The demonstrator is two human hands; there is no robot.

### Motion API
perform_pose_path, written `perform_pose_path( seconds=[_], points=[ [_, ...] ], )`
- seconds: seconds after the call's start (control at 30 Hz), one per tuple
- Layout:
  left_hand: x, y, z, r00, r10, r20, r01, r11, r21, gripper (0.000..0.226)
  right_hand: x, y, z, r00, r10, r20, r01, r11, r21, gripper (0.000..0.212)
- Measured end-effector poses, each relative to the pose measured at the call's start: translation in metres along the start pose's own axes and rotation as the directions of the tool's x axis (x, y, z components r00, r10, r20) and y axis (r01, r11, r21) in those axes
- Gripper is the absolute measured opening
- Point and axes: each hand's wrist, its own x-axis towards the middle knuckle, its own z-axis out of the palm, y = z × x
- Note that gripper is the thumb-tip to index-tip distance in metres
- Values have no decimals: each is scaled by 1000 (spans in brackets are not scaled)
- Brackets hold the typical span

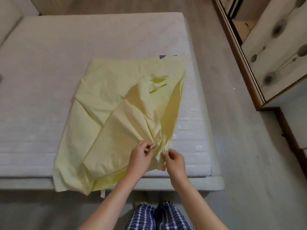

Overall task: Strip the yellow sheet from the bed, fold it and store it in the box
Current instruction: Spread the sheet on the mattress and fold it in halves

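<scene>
The yellow sheet [116,117] lies partly folded and rumpled on the near right part of the bare mattress [49,72], with its near left corner hanging over the bed's front edge. My left hand [141,155] pinches a bunched corner of the sheet near the bed's front edge. Just to the right, my right hand [174,161] pinches another gathered bit of the same sheet. Both hands hold the cloth lifted, so it fans out from them toward the far side. No box is in view.
A wardrobe with a mirrored sliding door [274,47] stands along the right wall. Grey floor [232,146] runs between it and the bed. A pillow's edge [8,19] shows at the far left. A small dark patch [163,56] peeks out behind the sheet's far edge.
</scene>
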Motion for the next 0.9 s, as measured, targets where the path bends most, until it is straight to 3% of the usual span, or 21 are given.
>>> perform_pose_path(
  seconds=[0.07, 0.13, 0.2, 0.33, 0.57, 0.8, 0.9],
  points=[
    [-3, -2, 0, 999, -49, 8, 49, 999, -3, 11, -2, 1, 4, 999, 11, -36, -10, 1000, 16, 8],
    [-7, -5, 3, 996, -85, 21, 85, 996, -13, 17, 0, 5, 6, 997, 15, -76, -15, 1000, 4, 19],
    [-8, -7, 4, 996, -87, 31, 87, 996, -9, 20, 2, 7, 7, 995, -31, -94, 26, 998, -55, 14],
    [-8, -9, 3, 999, -36, -7, 36, 999, 29, 21, 3, 7, 6, 997, -76, -19, 74, 992, -99, 22],
    [-17, -11, -3, 992, 79, -100, -78, 997, 21, 11, 9, 4, 5, 1000, 18, 10, -17, 999, -49, 37],
    [-21, -14, -4, 997, 66, -31, -66, 998, -5, 10, 10, 2, 6, 998, 1, 65, 5, 996, -87, 30],
    [-20, -16, -4, 997, 68, -30, -68, 998, 9, 11, 11, 5, 3, 995, 24, 99, -22, 1000, -13, 19]
  ],
)
